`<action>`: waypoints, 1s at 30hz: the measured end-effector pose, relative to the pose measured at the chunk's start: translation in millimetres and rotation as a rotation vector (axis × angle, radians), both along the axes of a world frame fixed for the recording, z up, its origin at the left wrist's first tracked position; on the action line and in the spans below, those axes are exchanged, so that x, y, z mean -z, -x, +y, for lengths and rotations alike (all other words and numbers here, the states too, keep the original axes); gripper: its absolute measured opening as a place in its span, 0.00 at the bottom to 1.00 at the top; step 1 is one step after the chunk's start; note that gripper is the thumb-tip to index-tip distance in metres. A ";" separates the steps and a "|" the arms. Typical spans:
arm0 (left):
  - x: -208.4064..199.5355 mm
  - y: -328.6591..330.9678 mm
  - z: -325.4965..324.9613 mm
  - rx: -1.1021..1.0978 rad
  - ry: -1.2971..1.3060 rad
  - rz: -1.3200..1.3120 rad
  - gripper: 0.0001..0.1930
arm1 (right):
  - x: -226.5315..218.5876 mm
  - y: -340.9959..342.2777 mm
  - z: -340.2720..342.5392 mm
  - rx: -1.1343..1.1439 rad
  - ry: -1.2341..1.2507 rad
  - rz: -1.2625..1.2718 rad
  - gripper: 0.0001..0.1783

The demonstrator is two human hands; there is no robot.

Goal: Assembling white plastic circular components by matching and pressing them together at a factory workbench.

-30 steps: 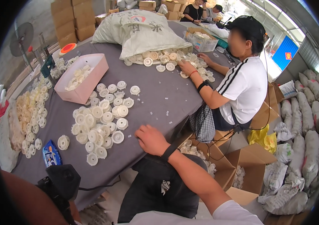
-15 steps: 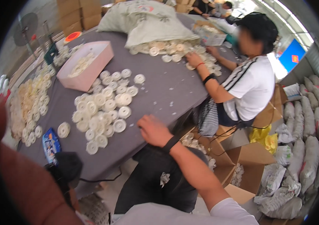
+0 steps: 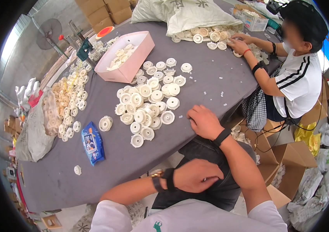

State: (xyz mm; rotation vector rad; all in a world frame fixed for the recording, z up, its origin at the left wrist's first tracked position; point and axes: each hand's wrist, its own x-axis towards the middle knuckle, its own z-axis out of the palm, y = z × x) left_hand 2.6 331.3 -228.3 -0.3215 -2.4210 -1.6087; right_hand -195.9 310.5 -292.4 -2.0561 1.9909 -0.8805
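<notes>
My right hand [image 3: 206, 123] rests on the near edge of the grey-covered table, fingers loosely bent, with nothing seen in it. Over my lap is my left hand [image 3: 197, 176], its thumb apart from the loosely bent fingers and nothing plainly held. Just beyond my right hand lies a heap of white round plastic parts [image 3: 145, 89], disc-shaped with centre holes. To the left of that heap sits a small stack of the same parts [image 3: 105, 123]. A blue wipes packet [image 3: 93, 143] lies nearer me, and one loose part [image 3: 78, 170] is beside it.
A pink box [image 3: 141, 48] holds more parts. Cream and white pieces [image 3: 69, 98] cover the table's left side. A large white sack [image 3: 195, 15] spills parts where a co-worker [image 3: 300, 73] handles them. Cardboard boxes [image 3: 294, 158] and filled sacks [image 3: 319, 181] stand on the floor at right.
My left hand, a large blur at the left close to the camera, has come down over my lap. My right hand stays on the table edge. The view has shifted left.
</notes>
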 end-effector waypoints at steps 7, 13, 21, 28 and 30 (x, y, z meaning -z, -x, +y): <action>61.6 57.9 57.0 0.467 -0.139 -0.169 0.11 | 0.6 -1.2 0.7 0.002 -0.028 0.053 0.10; 80.7 83.3 55.2 0.662 -0.141 -0.226 0.10 | -13.4 -2.3 3.4 -0.013 -0.034 0.000 0.12; 117.6 103.6 31.2 0.671 -0.054 -0.197 0.09 | -17.8 40.5 -1.4 0.179 -0.030 0.047 0.13; 126.6 110.1 35.4 0.657 0.036 -0.148 0.06 | -39.1 85.6 25.0 0.498 -0.110 0.026 0.23; 127.3 109.3 36.5 0.641 0.034 -0.133 0.05 | -30.2 93.2 30.7 0.569 -0.276 -0.087 0.28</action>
